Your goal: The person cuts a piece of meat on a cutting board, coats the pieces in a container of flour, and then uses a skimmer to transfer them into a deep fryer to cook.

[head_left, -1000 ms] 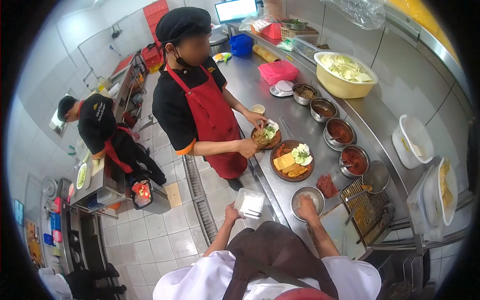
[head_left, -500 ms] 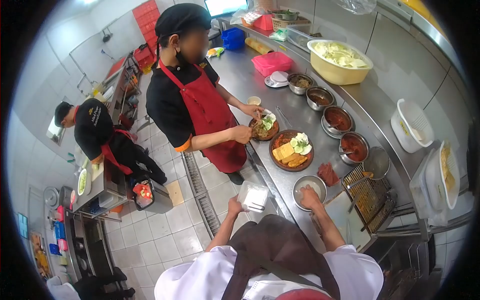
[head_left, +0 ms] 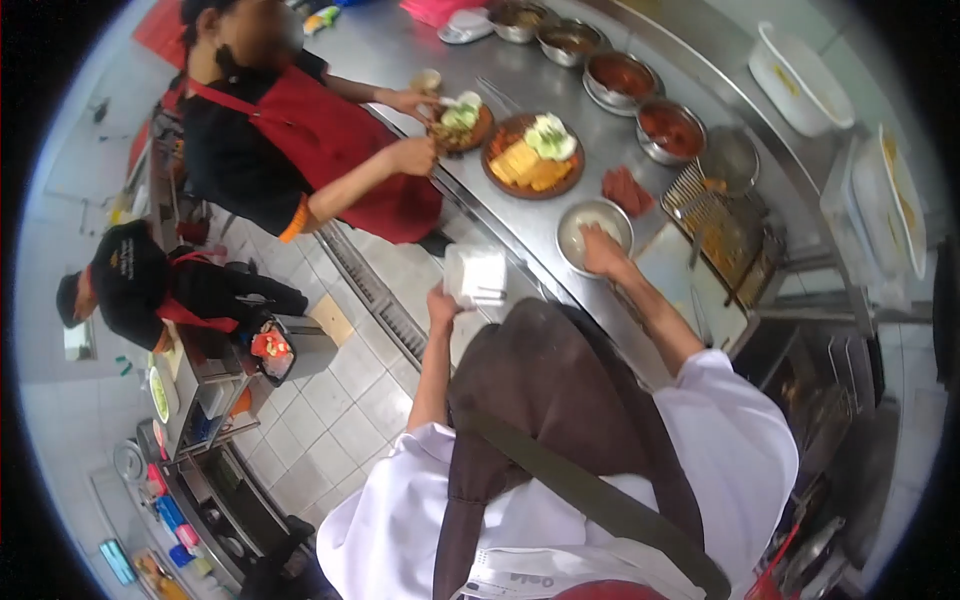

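My left hand holds a clear plastic container with something white in it, over the gap beside the counter. The fingers of my right hand are down inside a steel bowl on the counter's near edge; their tips and what they touch are hidden or too small to tell. Just behind the bowl lies a dark red cloth-like item. Farther back, a round brown plate carries yellow slices, orange pieces and white and green food.
A co-worker in a red apron handles a smaller plate at the counter. Steel bowls of red sauce line the back. A wire rack and white board lie right. Another person works far left.
The view has shifted, so the counter and co-worker appear higher and farther left. My left hand still holds the container, and my right hand remains in the bowl.
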Motion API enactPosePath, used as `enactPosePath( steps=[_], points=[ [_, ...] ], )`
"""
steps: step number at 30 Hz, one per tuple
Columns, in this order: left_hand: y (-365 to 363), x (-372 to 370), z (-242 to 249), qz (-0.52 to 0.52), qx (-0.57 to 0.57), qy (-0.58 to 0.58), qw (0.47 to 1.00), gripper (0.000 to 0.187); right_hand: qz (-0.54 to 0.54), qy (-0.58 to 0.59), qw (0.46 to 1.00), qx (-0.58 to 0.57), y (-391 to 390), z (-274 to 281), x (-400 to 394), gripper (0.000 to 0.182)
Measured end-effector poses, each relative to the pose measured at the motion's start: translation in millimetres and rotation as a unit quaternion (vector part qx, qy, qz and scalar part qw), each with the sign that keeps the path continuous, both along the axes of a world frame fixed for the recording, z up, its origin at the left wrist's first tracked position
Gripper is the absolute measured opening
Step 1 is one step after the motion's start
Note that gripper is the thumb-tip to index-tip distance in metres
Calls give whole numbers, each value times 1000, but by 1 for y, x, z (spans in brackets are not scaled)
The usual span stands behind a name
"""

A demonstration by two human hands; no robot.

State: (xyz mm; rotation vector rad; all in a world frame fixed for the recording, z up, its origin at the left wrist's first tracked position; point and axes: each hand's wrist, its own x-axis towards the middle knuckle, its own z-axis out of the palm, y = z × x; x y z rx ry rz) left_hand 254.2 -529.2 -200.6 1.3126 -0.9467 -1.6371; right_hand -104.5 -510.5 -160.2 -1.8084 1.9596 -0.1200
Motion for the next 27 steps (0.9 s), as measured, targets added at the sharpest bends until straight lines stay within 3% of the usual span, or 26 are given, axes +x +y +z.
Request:
enactPosePath(
  steps=[2, 7, 12, 17, 20, 27],
  points=[
    [-1, 2, -16, -44, -55, -35, 997, 41, -46, 35, 997, -42, 5, 13, 6, 60],
    [-2, -7, -1, -18, 33, -11, 999, 49, -92, 59, 991, -72, 10, 14, 14, 62],
    [-4, -10, 4, -40, 43, -28, 998, 51, 2, 98, 994, 37, 2, 3, 4, 60],
    [-4, -17, 16, -38, 48, -42, 997, 48, -19, 39, 996, 82, 4, 9, -3, 59],
    [-5, -18, 14, -37, 48, -39, 997, 47, -23, -43, 998, 25, -1, -5, -5, 59],
    [-5, -24, 19, -44, 48, -25, 998, 48, 15, -152, 988, -1, -7, -8, 1, 42]
  ],
)
